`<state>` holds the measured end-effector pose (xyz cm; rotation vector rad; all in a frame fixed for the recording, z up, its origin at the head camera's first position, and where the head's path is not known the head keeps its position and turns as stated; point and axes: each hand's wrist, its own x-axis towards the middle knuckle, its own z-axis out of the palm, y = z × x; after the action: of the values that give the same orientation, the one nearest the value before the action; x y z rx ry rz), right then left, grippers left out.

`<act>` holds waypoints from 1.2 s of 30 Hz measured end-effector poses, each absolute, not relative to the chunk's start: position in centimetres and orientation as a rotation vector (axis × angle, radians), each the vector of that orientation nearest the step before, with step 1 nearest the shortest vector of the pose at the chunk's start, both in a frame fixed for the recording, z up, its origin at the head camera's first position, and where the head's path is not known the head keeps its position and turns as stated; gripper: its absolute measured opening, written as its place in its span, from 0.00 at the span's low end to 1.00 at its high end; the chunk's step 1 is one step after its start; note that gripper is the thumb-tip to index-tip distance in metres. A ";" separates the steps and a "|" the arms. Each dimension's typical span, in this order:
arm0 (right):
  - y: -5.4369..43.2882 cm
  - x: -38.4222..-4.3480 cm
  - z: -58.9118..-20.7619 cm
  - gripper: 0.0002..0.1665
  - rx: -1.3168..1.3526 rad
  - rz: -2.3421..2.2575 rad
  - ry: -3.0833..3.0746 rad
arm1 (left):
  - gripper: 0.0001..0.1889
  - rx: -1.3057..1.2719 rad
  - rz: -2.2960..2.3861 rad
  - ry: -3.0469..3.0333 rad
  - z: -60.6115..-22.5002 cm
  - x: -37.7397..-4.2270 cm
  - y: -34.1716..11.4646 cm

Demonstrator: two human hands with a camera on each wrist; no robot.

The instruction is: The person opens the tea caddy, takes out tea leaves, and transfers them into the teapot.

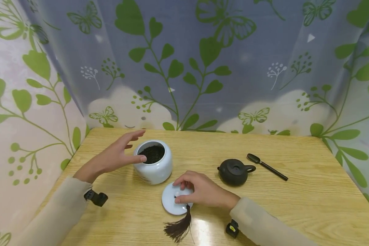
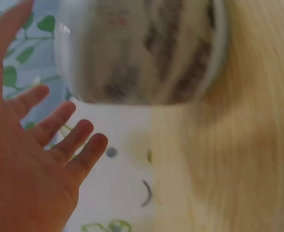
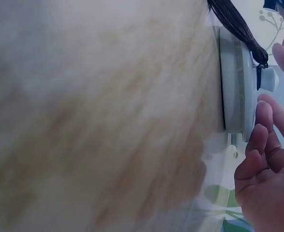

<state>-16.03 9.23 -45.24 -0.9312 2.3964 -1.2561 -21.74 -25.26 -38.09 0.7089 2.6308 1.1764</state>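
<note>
A white ceramic jar [image 1: 160, 172] holding dark loose tea leaves [image 1: 153, 153] stands on the wooden table. My left hand [image 1: 112, 159] is held at the jar's left, thumb by the rim and fingers spread. In the left wrist view the fingers are apart from the jar's printed side [image 2: 132, 58]. The jar's white lid [image 1: 169, 202] lies on the table, a dark brown tassel [image 1: 182, 226] tied at its knob [image 3: 268, 79]. Over the lid is my right hand [image 1: 204, 192], thumb and fingers on either side of the knob without pinching it.
Right of the lid sits a small black teapot [image 1: 232, 173], its handle pointing right. A black scoop [image 1: 268, 167] with a long handle lies beyond it. Behind the table hangs a curtain [image 1: 184, 68] printed with leaves and butterflies.
</note>
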 end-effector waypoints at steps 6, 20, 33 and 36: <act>9.0 -16.1 -45.2 0.21 -0.935 -1.221 2.394 | 0.52 0.726 1.270 2.527 -40.3 -21.8 -26.2; 8.6 -16.4 -45.1 0.11 -1.027 -1.142 2.425 | 0.58 0.694 1.332 2.453 -42.2 -21.6 -26.1; 8.5 -16.5 -44.8 0.08 -1.098 -1.170 2.434 | 0.57 0.684 1.372 2.445 -42.7 -21.7 -25.9; 8.5 -16.7 -44.2 0.09 -1.096 -1.222 2.424 | 0.57 0.678 1.377 2.444 -42.8 -21.8 -25.8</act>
<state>-16.70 8.46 -44.25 -1.0962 2.4238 -1.2216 -21.76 -25.84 -42.84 0.6785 2.4439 1.3772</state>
